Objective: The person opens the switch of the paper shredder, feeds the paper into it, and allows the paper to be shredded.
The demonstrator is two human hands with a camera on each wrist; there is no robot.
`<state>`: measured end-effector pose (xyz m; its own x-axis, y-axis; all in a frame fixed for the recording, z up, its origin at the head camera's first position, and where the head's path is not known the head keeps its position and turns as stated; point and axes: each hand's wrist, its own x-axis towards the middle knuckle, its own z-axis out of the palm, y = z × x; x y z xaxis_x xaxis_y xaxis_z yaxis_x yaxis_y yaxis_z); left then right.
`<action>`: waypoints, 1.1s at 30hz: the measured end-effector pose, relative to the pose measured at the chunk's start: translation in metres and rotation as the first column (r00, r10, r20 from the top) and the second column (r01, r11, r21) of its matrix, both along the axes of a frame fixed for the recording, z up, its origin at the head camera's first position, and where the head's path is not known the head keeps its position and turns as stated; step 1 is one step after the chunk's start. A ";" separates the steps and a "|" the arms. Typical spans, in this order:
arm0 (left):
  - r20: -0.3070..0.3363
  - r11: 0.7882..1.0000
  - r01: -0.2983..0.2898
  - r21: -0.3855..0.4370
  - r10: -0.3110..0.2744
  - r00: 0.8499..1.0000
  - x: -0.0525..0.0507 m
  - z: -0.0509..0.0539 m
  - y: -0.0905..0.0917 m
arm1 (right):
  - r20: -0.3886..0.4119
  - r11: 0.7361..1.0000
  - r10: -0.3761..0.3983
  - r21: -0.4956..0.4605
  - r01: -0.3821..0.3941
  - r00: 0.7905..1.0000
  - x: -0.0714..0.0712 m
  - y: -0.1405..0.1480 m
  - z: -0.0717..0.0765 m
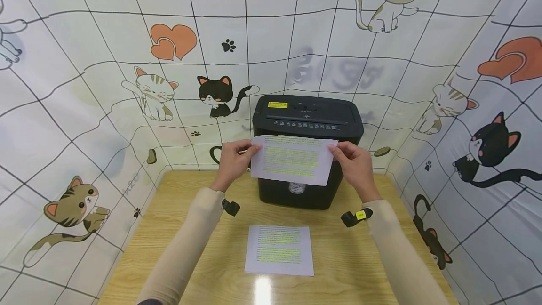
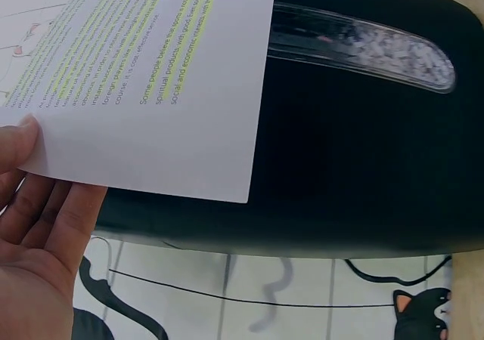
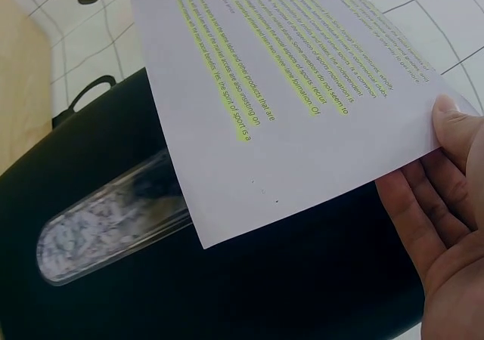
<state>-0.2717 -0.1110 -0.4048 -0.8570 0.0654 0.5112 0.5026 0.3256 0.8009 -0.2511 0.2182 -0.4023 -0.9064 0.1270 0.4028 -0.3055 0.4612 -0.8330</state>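
Note:
A sheet of paper [image 1: 292,160] with printed text and yellow highlighting is held up in front of a black paper shredder [image 1: 308,112]. My left hand [image 1: 234,163] pinches its left edge between thumb and fingers. At the opposite edge, my right hand [image 1: 354,166] pinches it the same way. The sheet covers part of the shredder's front. In the left wrist view, the shredder's clear window [image 2: 363,47] shows white shreds inside. Both wrist views show the thumb on the printed face and the fingers behind the paper.
A second highlighted sheet [image 1: 279,250] lies flat on the wooden table [image 1: 203,248], nearer to me than the shredder. White cloth walls [image 1: 271,36] with cat prints enclose the table behind and at the sides.

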 end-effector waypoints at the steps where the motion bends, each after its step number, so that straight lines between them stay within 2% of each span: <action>1: -0.010 1.000 0.006 -0.002 -0.006 1.000 -0.001 0.003 0.000 | -0.011 1.000 0.001 0.006 0.000 1.000 -0.001 0.001 0.003; 5: -0.031 1.000 0.014 -0.007 -0.014 0.999 -0.004 0.017 0.001 | -0.052 1.000 0.014 0.006 -0.013 0.999 -0.004 0.003 0.015; 12: -0.055 1.000 0.008 -0.029 -0.009 0.998 -0.009 0.035 0.004 | -0.071 1.000 0.011 0.016 -0.010 0.997 -0.008 0.007 0.035; 19: -0.055 0.999 0.025 -0.028 -0.026 0.998 -0.014 0.053 0.009 | -0.115 1.000 0.000 -0.011 -0.001 0.993 -0.010 0.011 0.051; 26: -0.084 0.999 0.041 -0.032 -0.043 0.996 -0.022 0.071 0.013 | -0.101 0.999 -0.037 -0.029 0.035 0.994 -0.013 0.013 0.067; 33: -0.109 0.998 0.058 -0.027 -0.061 0.992 -0.030 0.092 0.014 | -0.111 0.999 -0.022 -0.031 0.018 0.994 -0.018 0.015 0.087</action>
